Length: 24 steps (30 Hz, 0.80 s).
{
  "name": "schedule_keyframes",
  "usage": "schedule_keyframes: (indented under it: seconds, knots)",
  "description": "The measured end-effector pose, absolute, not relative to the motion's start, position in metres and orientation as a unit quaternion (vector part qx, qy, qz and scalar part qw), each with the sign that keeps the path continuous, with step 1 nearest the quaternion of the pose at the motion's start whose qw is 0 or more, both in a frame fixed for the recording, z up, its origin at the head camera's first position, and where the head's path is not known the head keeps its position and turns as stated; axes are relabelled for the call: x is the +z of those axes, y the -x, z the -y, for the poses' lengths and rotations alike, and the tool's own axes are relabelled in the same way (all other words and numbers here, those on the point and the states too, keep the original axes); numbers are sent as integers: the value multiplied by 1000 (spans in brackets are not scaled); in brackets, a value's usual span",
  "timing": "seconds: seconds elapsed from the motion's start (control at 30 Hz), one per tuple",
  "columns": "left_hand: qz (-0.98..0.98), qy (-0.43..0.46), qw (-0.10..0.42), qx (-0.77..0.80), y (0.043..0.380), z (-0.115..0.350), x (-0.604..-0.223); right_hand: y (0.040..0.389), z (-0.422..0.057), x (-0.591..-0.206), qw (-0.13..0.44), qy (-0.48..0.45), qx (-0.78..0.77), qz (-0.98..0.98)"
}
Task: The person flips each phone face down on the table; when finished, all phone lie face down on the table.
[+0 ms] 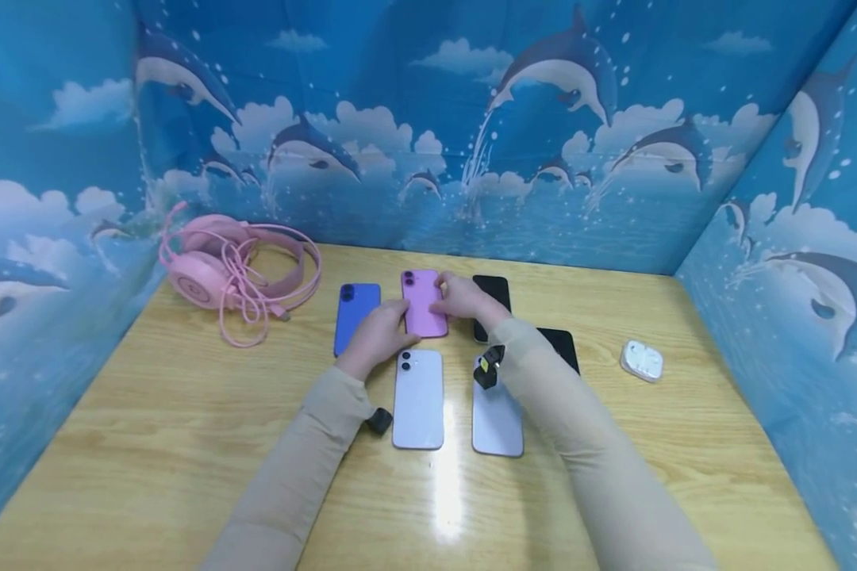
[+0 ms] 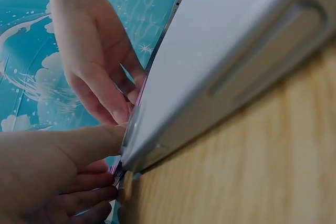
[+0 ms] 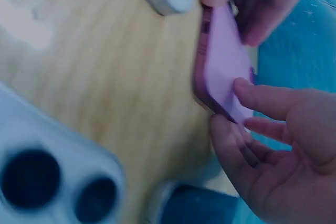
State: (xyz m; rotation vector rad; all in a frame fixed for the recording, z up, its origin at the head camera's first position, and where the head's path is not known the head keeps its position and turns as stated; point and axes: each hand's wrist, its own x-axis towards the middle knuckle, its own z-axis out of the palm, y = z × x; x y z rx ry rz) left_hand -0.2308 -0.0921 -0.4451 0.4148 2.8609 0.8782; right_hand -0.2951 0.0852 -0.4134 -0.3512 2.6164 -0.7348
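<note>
A pink phone [image 1: 421, 297] lies back side up in the rear of the wooden table, between both hands. My left hand [image 1: 381, 337] grips its left and lower edge with thumb and fingers. At the opposite edge, my right hand [image 1: 464, 299] pinches the phone; the right wrist view shows that thumb on the pink back [image 3: 223, 59] and a finger along the rim. A blue phone [image 1: 350, 317] lies left of the left hand. Below it sits a white phone [image 1: 418, 404], which looms large in the left wrist view [image 2: 210, 51].
Another pale phone [image 1: 496, 424] lies partly under the right forearm, with two black phones [image 1: 496, 287] [image 1: 561, 345] near that arm. Boxed white earphones [image 1: 642, 361] lie at right. Pink headphones [image 1: 203, 277] with a tangled cable sit at back left. A dolphin-print cloth [image 1: 400, 95] encloses the table.
</note>
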Motion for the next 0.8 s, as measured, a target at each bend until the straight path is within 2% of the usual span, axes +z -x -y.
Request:
schedule_keyframes:
  seconds: [0.13,0.4,0.6,0.8]
  knots:
    - [-945,-130,69,292,230,91,-444,297,-98,-402,199,149,-235,-940]
    - [-939,-108,80,316,229,88,-442,309,-157,-396,140,147,-141,-969]
    - [-931,-99,87,340,229,86,-442,313,-187,-402,166,129,-137,-968]
    - [-921,-104,80,366,225,83,-435,313,-187,-406,168,111,-149,-968]
